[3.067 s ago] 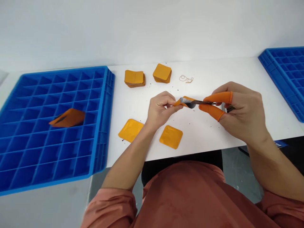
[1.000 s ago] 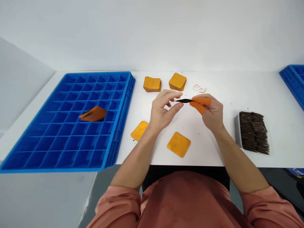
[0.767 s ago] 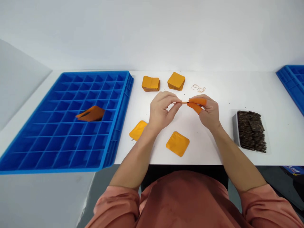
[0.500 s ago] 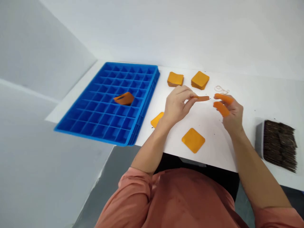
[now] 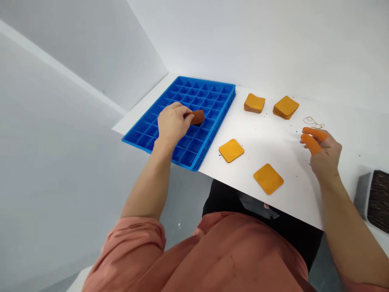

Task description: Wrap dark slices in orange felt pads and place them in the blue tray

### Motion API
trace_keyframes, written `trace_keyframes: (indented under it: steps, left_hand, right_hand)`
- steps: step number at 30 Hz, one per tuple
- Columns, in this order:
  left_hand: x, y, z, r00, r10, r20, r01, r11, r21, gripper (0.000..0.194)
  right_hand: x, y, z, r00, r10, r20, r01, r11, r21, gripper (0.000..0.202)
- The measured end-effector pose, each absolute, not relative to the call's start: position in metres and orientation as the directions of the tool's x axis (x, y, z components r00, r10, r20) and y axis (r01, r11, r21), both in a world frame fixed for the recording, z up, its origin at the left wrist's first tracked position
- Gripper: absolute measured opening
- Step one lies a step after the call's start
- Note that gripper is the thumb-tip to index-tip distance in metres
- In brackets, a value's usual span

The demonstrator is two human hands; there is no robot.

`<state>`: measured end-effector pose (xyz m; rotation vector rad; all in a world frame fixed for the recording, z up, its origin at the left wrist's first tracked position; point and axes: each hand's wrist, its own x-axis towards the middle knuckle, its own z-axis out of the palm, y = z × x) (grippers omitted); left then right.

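Observation:
Over the blue divided tray (image 5: 199, 160), my left hand (image 5: 174, 123) pinches an orange-brown piece (image 5: 197, 117) between thumb and fingers. The fingers partly hide it, so I cannot tell it apart from the piece lying in the tray. My right hand (image 5: 326, 152) hovers above the right part of the white table, its thumb and a finger in orange covers and apart, with nothing between them. Near the front edge lie two yellow squares, one (image 5: 231, 150) beside the tray and one (image 5: 268, 179) further right.
Two stacks of yellow squares, one (image 5: 254, 103) nearer the tray and one (image 5: 286, 107) to its right, stand at the back. Thin loops of band or string (image 5: 313, 122) lie behind my right hand. A container of dark brown strips (image 5: 379, 198) is at the right edge.
My left hand has moved left from the middle of the table to over the tray, still pinching a piece. My right hand stays above the table, fingers apart. The view has shifted left.

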<state>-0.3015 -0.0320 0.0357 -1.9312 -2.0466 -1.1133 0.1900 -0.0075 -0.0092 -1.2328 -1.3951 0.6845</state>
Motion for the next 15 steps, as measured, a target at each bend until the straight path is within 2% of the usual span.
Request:
trace_keyframes:
  steps: [9, 15]
  left_hand:
    - [-0.306, -0.021, 0.014, -0.234, 0.812, 0.535, 0.893, -0.038, 0.449, 0.008]
    - [-0.311, -0.015, 0.007, -0.257, 0.795, 0.550, 0.890, -0.027, 0.455, 0.013]
  right_hand:
    - [0.193, -0.007, -0.011, 0.141, 0.930, 0.339, 0.342, 0.276, -0.898, 0.030]
    - [0.191, -0.008, -0.008, 0.138, 0.922, 0.362, 0.288, 0.313, -0.905, 0.022]
